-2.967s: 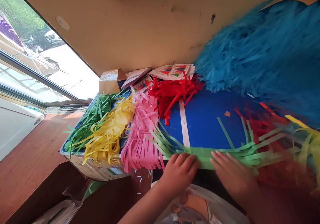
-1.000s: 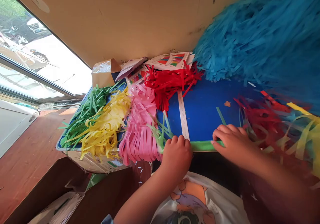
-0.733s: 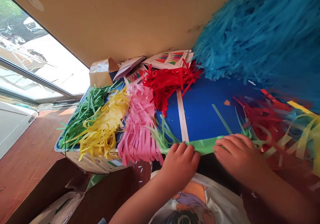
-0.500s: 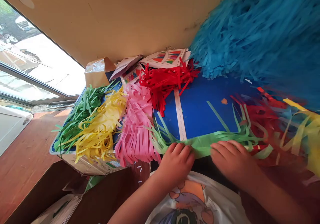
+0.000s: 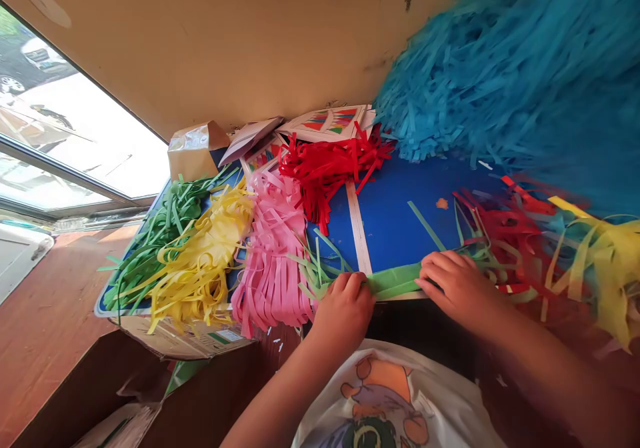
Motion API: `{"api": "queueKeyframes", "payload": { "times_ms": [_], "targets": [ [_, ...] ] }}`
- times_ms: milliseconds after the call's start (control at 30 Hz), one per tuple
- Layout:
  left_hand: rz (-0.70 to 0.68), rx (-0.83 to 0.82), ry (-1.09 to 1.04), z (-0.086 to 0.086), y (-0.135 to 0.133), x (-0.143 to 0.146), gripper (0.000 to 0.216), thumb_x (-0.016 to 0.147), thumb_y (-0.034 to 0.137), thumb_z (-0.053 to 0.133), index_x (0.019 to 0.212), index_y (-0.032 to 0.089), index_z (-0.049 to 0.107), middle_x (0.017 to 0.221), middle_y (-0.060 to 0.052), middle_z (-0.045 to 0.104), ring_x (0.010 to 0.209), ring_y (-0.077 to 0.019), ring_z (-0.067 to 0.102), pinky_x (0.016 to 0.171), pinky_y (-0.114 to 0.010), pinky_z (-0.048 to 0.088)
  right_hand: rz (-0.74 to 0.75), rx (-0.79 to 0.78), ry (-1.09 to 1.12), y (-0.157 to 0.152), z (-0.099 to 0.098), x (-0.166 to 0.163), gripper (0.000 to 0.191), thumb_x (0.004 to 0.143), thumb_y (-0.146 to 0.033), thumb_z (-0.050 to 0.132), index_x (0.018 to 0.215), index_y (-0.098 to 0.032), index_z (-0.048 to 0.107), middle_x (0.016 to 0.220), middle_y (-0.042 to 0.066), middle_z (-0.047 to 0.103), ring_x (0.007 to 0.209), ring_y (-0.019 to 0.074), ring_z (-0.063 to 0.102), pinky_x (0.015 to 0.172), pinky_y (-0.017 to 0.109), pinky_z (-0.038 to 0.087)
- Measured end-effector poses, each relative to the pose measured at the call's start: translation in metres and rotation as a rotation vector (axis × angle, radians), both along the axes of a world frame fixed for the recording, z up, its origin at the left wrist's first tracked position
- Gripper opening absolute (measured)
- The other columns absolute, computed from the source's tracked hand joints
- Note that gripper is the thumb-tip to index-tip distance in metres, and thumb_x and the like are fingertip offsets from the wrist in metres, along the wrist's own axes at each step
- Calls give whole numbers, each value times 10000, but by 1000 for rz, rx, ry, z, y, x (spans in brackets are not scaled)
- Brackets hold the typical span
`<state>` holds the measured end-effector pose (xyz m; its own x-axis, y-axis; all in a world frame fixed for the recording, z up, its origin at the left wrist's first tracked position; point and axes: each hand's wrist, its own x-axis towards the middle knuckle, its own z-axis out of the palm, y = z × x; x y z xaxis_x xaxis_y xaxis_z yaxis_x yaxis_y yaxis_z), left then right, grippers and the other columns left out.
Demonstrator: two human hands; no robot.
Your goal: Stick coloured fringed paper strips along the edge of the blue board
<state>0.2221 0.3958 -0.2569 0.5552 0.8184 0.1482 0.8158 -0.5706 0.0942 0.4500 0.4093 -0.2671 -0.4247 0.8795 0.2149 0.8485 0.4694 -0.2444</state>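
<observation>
A light green tissue-paper fringe (image 5: 395,281) lies along the front edge of the blue table, its middle a flat folded band and its cut strips loose at both ends. My left hand (image 5: 349,308) is closed on the band's left part, fingers curled over the top and thumb hidden. Farther right, my right hand (image 5: 453,281) grips the same band with bent fingers. Just left of my left hand is a pink fringe (image 5: 273,261). Beyond my right hand lie red strips (image 5: 525,235) and a yellow fringe (image 5: 607,261), both blurred.
A large blue fringe heap (image 5: 480,81) fills the back right. Red (image 5: 335,168), yellow (image 5: 205,248) and green (image 5: 175,221) fringes lie on the blue table (image 5: 395,201), with printed packets (image 5: 325,121) and a brown paper bag (image 5: 195,151) behind. An open cardboard box (image 5: 65,395) stands at lower left.
My left hand has moved slightly left along the light green band. The right hand has shifted up a little, its fingers more bent, and the band looks narrower. The view has shifted slightly.
</observation>
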Motion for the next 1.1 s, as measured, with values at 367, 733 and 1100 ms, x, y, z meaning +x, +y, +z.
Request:
{"api": "queueKeyframes", "payload": {
  "times_ms": [367, 733, 1100],
  "targets": [
    [170, -91, 57, 8, 14, 10, 207, 893, 226, 430, 817, 162, 612, 875, -75, 551, 803, -221, 525, 687, -367, 438, -151, -168, -265, 19, 18, -14, 249, 879, -314, 391, 717, -219, 554, 741, 13, 586, 753, 197, 468, 670, 339, 259],
    [194, -89, 82, 2, 14, 13, 154, 855, 176, 475, 819, 151, 622, 860, -81, 548, 785, -219, 531, 660, -340, 438, -196, -305, -399, 33, 22, -21, 296, 897, -360, 364, 756, -213, 579, 767, 24, 618, 810, 217, 520, 688, 334, 264],
    [166, -209, 137, 15, 26, 14, 211, 863, 156, 450, 847, 128, 658, 841, -105, 565, 798, -247, 573, 657, -363, 462, -223, -325, -336, 32, 22, -24, 322, 864, -306, 323, 671, -213, 564, 738, 31, 589, 807, 214, 490, 670, 342, 262]
  ]
}}
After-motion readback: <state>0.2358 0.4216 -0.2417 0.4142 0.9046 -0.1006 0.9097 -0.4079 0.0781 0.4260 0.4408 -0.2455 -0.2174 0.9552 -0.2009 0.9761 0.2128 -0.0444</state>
